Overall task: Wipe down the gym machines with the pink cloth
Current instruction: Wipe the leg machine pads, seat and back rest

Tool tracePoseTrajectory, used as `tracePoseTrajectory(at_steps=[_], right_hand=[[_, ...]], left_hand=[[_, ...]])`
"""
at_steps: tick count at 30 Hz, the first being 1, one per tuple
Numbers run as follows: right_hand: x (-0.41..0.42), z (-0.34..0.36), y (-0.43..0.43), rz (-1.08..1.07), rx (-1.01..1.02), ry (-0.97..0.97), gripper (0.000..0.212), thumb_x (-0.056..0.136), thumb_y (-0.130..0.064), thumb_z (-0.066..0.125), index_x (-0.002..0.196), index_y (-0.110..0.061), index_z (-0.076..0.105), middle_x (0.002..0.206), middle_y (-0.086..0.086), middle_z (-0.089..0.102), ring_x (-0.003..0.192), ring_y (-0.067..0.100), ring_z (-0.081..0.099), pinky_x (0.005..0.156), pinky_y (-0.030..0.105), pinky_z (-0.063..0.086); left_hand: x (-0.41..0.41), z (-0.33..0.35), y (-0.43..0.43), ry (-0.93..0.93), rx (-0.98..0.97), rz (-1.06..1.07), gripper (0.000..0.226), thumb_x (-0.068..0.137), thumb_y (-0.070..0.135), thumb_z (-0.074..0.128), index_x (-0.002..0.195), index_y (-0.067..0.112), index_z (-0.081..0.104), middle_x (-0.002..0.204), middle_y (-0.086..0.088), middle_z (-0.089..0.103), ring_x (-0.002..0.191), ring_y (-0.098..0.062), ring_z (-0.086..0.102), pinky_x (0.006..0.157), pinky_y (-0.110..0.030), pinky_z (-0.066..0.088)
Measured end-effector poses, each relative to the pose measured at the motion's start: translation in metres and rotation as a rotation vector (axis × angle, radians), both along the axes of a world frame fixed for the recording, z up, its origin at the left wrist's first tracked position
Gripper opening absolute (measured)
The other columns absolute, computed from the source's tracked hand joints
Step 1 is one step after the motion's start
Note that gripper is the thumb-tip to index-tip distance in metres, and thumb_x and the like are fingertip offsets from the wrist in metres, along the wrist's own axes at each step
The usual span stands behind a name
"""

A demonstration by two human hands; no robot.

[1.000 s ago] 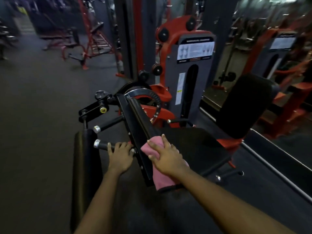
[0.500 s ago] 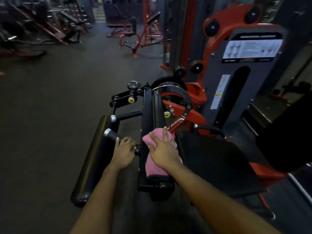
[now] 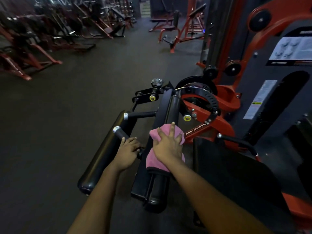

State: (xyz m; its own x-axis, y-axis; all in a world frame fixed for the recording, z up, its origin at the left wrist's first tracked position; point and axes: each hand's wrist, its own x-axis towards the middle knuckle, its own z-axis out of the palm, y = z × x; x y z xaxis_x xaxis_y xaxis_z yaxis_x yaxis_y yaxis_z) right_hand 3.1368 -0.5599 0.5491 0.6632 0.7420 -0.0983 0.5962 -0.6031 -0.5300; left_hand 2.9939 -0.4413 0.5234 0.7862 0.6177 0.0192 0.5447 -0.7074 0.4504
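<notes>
My right hand (image 3: 167,147), fingers spread flat, presses the pink fabric cloth (image 3: 152,160) onto the black padded roller (image 3: 158,188); my left hand (image 3: 128,152) grips the black cylindrical handle (image 3: 118,132).

The cloth (image 3: 152,160) is lying over the padded arm (image 3: 169,108), with the right hand (image 3: 168,147) pressing flat on top of it. Just left, the left hand (image 3: 127,152) is gripping a handle bar (image 3: 119,131), and a roller pad (image 3: 103,154) is lying further left. The seat (image 3: 228,166) is sitting to the right, with the weight tower (image 3: 278,98) standing behind it.
</notes>
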Motion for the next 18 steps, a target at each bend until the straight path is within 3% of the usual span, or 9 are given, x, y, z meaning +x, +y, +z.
tracePoseTrajectory(at_steps=[3,6,8,9,11,13,16,18], right_hand=[[-0.006,-0.002,-0.004,0.007,-0.008,0.012,0.065,0.098,-0.039,0.046,0.158,-0.043,0.025,0.169,0.000,-0.021,0.151,0.053,0.000,0.118,0.065,0.025],[0.004,0.002,0.009,-0.006,-0.038,-0.015,0.065,0.096,-0.036,0.048,0.157,-0.042,0.029,0.169,0.002,-0.018,0.149,0.054,0.005,0.115,0.062,0.032],[0.020,0.006,0.026,-0.039,-0.064,-0.036,0.063,0.095,-0.036,0.049,0.156,-0.043,0.032,0.170,0.003,-0.015,0.147,0.055,0.011,0.109,0.060,0.037],[0.028,0.009,0.036,-0.049,-0.073,-0.045,0.063,0.094,-0.036,0.050,0.155,-0.044,0.034,0.170,0.004,-0.013,0.146,0.055,0.014,0.107,0.060,0.038],[0.045,0.016,0.053,-0.053,-0.093,-0.055,0.063,0.093,-0.037,0.051,0.154,-0.043,0.035,0.170,0.006,-0.010,0.145,0.054,0.018,0.105,0.059,0.038],[0.053,0.014,0.059,-0.057,-0.084,-0.055,0.063,0.094,-0.039,0.050,0.155,-0.044,0.033,0.170,0.005,-0.010,0.146,0.053,0.017,0.108,0.060,0.036],[0.048,0.002,0.045,-0.050,-0.001,-0.050,0.063,0.098,-0.044,0.046,0.157,-0.047,0.025,0.171,0.000,-0.013,0.150,0.052,0.008,0.113,0.064,0.034],[0.042,-0.004,0.037,-0.045,0.029,-0.045,0.062,0.099,-0.043,0.046,0.157,-0.048,0.023,0.170,-0.002,-0.014,0.151,0.051,0.005,0.112,0.065,0.033]], left_hand=[[0.002,-0.003,-0.001,-0.009,0.042,0.022,0.031,0.098,0.009,0.052,0.121,0.013,0.072,0.129,0.001,0.065,0.138,-0.017,0.041,0.124,-0.041,-0.001],[0.010,-0.005,0.004,-0.047,0.126,0.077,0.038,0.087,0.024,0.043,0.100,0.014,0.077,0.102,0.000,0.074,0.110,-0.019,0.058,0.121,-0.039,0.021],[0.020,-0.005,0.009,-0.145,0.172,0.134,0.027,0.084,0.022,0.046,0.080,0.014,0.072,0.080,-0.002,0.071,0.085,-0.024,0.061,0.101,-0.044,0.043],[0.025,-0.005,0.013,-0.190,0.183,0.161,0.022,0.084,0.021,0.048,0.076,0.014,0.068,0.075,-0.003,0.068,0.079,-0.026,0.060,0.088,-0.044,0.047],[0.034,-0.005,0.022,-0.214,0.213,0.183,0.022,0.085,0.022,0.047,0.079,0.015,0.067,0.079,-0.001,0.066,0.082,-0.027,0.058,0.079,-0.041,0.045],[0.042,-0.005,0.035,-0.217,0.260,0.177,0.031,0.086,0.026,0.042,0.089,0.014,0.071,0.090,-0.001,0.067,0.090,-0.026,0.058,0.080,-0.042,0.047],[0.053,-0.003,0.058,-0.219,0.313,0.216,0.027,0.087,0.019,0.056,0.108,0.012,0.071,0.111,-0.003,0.067,0.108,-0.027,0.058,0.093,-0.046,0.047],[0.063,-0.002,0.074,-0.149,0.360,0.206,0.037,0.088,0.018,0.064,0.125,0.012,0.067,0.131,-0.004,0.063,0.127,-0.029,0.053,0.109,-0.048,0.039]])
